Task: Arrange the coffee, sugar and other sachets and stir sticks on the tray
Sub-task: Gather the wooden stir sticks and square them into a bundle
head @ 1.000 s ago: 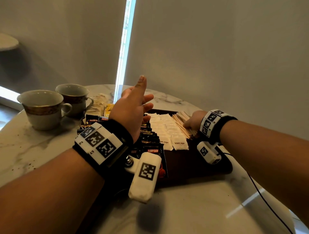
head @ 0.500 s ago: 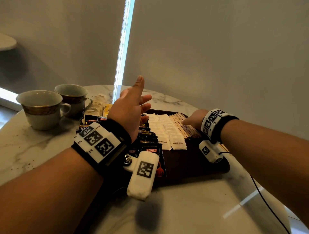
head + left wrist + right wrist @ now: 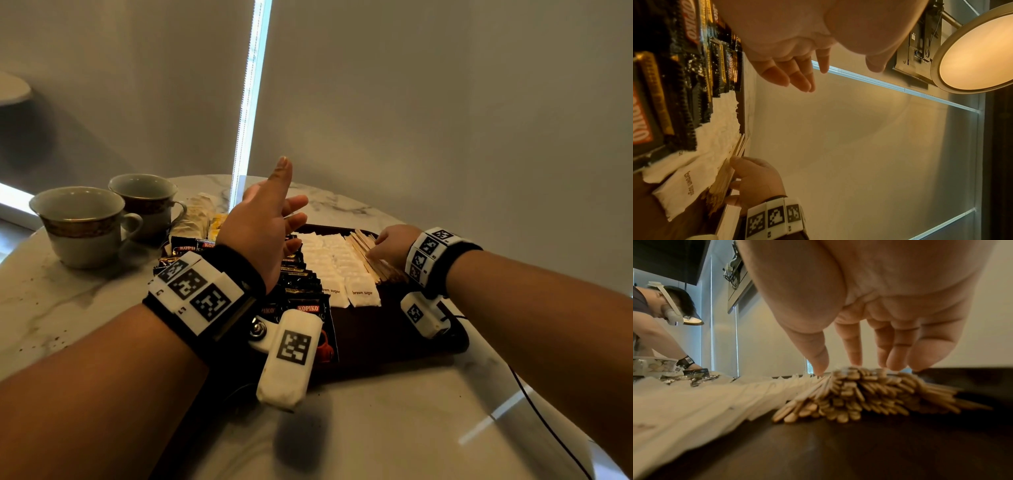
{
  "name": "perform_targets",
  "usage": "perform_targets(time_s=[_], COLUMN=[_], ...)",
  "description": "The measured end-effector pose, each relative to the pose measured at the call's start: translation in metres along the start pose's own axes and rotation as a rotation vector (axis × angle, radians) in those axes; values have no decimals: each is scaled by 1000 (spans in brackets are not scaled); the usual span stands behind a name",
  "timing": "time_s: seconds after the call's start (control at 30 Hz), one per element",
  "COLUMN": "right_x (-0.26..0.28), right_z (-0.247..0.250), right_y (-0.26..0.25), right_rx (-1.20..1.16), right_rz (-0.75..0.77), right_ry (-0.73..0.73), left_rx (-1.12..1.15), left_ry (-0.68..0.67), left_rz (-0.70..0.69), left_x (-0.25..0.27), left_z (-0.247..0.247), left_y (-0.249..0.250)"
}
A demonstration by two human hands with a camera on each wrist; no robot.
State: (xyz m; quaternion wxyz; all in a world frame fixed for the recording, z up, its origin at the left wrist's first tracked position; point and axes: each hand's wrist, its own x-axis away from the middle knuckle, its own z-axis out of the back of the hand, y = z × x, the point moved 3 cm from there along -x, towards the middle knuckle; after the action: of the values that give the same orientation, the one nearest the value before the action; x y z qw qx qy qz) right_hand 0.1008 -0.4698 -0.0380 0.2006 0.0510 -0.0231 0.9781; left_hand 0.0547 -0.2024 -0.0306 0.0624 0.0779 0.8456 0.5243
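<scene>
A dark tray (image 3: 383, 346) on the marble table holds a row of black Kopiko coffee sachets (image 3: 301, 284), white brown-sugar sachets (image 3: 337, 267) and a bundle of wooden stir sticks (image 3: 368, 251) at its right side. My right hand (image 3: 390, 245) rests on the stir sticks (image 3: 857, 392), its straight fingertips (image 3: 856, 358) touching the top of the pile. Above the coffee sachets (image 3: 684, 78) my left hand (image 3: 270, 219) hovers open and empty, thumb up and fingers spread (image 3: 797, 78). The tray's left part is hidden behind my left wrist.
Two cups (image 3: 82, 222) (image 3: 145, 200) stand at the table's back left. More sachets, pale and yellow (image 3: 202, 219), lie off the tray beside the cups. A black cable (image 3: 548, 425) runs over the table at the right. A wall stands close behind.
My right hand has slid slightly along the stir sticks. My left hand stays raised and open over the coffee sachets.
</scene>
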Motion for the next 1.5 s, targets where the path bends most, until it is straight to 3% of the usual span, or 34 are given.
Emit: perform_targets(time_s=[0.17, 0.37, 0.47, 0.57, 0.67, 1.1, 1.5], right_x=[-3, -6, -2, 4, 0, 7, 23], right_z=[12, 30, 25, 6, -9, -10, -16], right_y=[30, 93, 120, 136, 138, 125, 114], right_rx=[-152, -155, -99, -87, 43, 173, 331], right_rz=[-60, -221, -294, -362, -346, -294, -218], right_ry=[89, 95, 23, -150, -212, -59, -102], left_rx=[5, 42, 49, 54, 56, 41, 40], left_ry=[4, 5, 10, 11, 14, 14, 4], left_rz=[-2, 6, -1, 5, 8, 3, 3], left_x=[0, -2, -4, -4, -4, -4, -1], left_z=[0, 1, 2, 2, 2, 2, 1], left_y=[-1, -2, -4, -5, -6, -8, -8])
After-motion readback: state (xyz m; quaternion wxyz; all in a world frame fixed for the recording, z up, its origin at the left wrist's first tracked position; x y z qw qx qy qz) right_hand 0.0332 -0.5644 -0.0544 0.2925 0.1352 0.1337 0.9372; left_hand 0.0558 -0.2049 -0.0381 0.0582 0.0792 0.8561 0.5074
